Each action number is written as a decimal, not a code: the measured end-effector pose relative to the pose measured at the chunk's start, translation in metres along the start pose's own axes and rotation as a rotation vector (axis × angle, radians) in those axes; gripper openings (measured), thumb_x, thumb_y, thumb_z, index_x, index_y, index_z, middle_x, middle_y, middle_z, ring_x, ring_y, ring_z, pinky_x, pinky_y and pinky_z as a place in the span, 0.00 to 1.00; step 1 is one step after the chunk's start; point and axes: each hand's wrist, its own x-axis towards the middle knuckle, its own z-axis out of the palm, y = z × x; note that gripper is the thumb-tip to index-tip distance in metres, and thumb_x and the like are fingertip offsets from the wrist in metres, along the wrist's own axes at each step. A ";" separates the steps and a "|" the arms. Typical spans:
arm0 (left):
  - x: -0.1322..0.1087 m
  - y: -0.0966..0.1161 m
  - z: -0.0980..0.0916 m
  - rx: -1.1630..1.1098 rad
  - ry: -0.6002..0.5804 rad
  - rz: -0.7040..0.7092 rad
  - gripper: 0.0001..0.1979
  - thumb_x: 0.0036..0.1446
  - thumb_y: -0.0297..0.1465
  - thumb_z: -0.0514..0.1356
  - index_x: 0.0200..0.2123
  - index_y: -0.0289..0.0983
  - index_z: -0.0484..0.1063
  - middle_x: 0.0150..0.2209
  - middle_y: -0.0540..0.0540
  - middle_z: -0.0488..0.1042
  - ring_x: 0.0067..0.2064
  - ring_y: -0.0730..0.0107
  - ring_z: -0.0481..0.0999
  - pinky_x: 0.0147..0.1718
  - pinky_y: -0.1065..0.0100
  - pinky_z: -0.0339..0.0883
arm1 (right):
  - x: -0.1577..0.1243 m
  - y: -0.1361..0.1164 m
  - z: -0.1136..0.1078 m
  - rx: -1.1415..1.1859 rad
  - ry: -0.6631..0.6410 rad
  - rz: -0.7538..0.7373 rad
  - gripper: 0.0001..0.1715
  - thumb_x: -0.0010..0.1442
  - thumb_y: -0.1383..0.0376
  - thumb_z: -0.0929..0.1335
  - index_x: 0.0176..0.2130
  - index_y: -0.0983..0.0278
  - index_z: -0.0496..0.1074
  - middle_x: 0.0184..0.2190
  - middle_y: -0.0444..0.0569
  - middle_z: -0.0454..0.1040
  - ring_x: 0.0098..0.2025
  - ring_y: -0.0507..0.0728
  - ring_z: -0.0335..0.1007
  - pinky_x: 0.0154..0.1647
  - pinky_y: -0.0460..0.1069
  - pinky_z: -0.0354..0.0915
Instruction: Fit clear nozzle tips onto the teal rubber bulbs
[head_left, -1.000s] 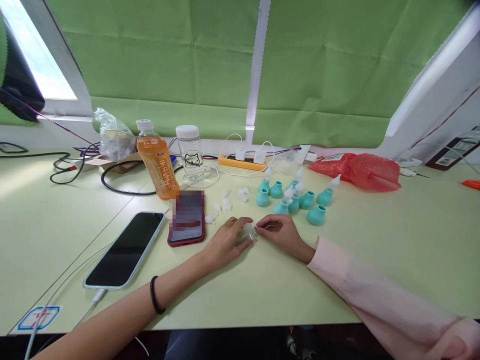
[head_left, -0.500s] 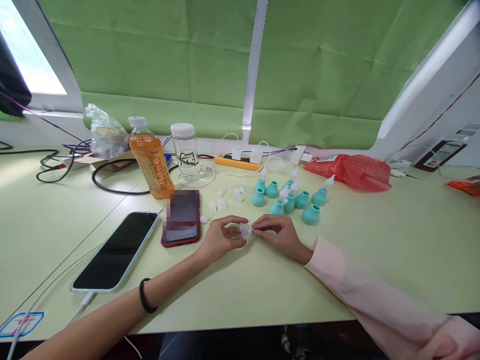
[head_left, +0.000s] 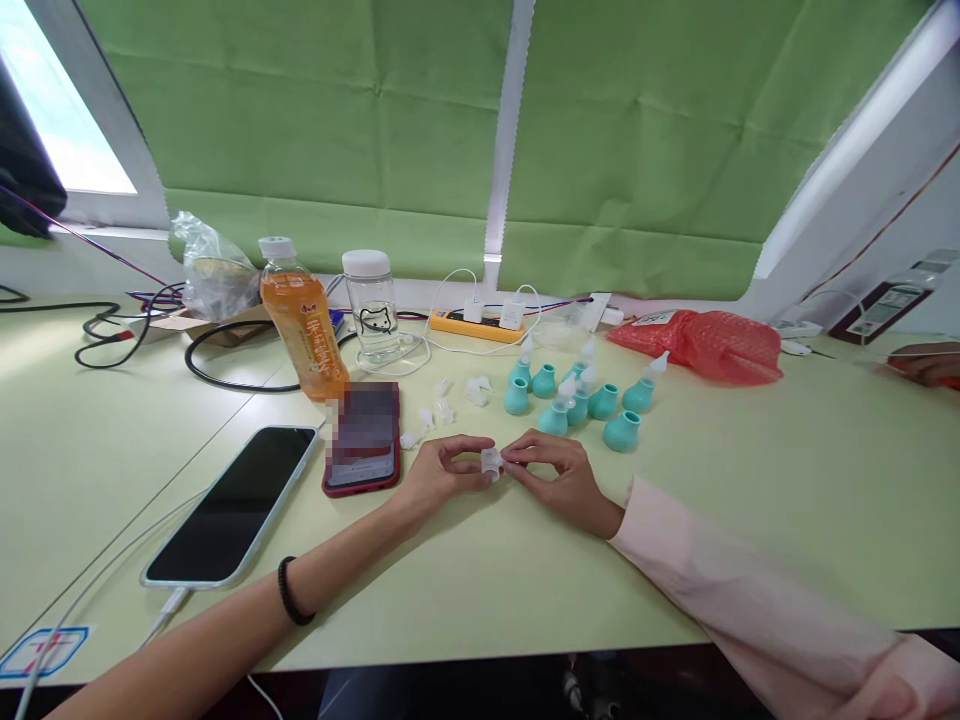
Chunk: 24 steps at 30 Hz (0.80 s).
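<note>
Between my hands is a small translucent plastic nozzle piece (head_left: 490, 462), held just above the table. Thumb and fingers of my left hand (head_left: 439, 475) grip its wide end. My right hand (head_left: 564, 478) pinches its narrow end at the right. Beyond my left hand lie several loose translucent nozzle pieces (head_left: 445, 411). Past my right hand stand several teal rubber bulbs (head_left: 622, 431); some carry a clear tip, such as the one with a pointed nozzle (head_left: 659, 363), while others have open necks.
Left of my hands lie a red-cased phone (head_left: 363, 440) and a larger charging phone (head_left: 232, 505). Behind them stand an orange drink bottle (head_left: 306, 330) and a clear cup (head_left: 375, 315). A power strip (head_left: 477, 326) and red plastic bag (head_left: 705, 345) are farther back. Another person's hand (head_left: 926, 365) shows at far right.
The nozzle piece has turned slightly between my fingers, its round open end showing more. Another person's hand has come into view at the far right edge.
</note>
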 end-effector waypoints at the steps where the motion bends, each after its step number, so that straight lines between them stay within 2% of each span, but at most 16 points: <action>1: 0.000 0.000 0.000 -0.010 0.002 -0.004 0.23 0.34 0.28 0.66 0.39 0.34 0.68 0.32 0.44 0.76 0.38 0.63 0.73 0.40 0.65 0.63 | 0.000 0.000 0.000 -0.015 0.001 -0.018 0.09 0.47 0.72 0.66 0.31 0.62 0.74 0.27 0.48 0.72 0.29 0.52 0.68 0.29 0.48 0.66; 9: -0.001 -0.003 -0.002 -0.097 0.008 -0.009 0.21 0.35 0.28 0.66 0.37 0.34 0.70 0.35 0.43 0.74 0.38 0.64 0.73 0.43 0.63 0.62 | 0.000 0.001 0.000 -0.067 -0.001 -0.112 0.11 0.48 0.73 0.66 0.33 0.62 0.73 0.29 0.48 0.72 0.31 0.52 0.67 0.29 0.48 0.66; 15: -0.001 0.000 -0.001 -0.170 0.019 -0.021 0.20 0.33 0.27 0.67 0.34 0.32 0.71 0.33 0.43 0.74 0.38 0.61 0.73 0.45 0.60 0.61 | -0.001 0.001 0.000 -0.074 -0.007 -0.139 0.12 0.47 0.74 0.66 0.33 0.62 0.73 0.29 0.48 0.71 0.30 0.52 0.66 0.29 0.48 0.65; 24: -0.001 0.000 -0.001 -0.230 0.014 -0.029 0.15 0.36 0.27 0.66 0.32 0.31 0.71 0.32 0.44 0.75 0.37 0.65 0.74 0.44 0.62 0.63 | -0.004 0.004 0.000 -0.067 -0.015 -0.166 0.15 0.46 0.74 0.67 0.36 0.62 0.72 0.29 0.49 0.70 0.31 0.52 0.66 0.29 0.48 0.65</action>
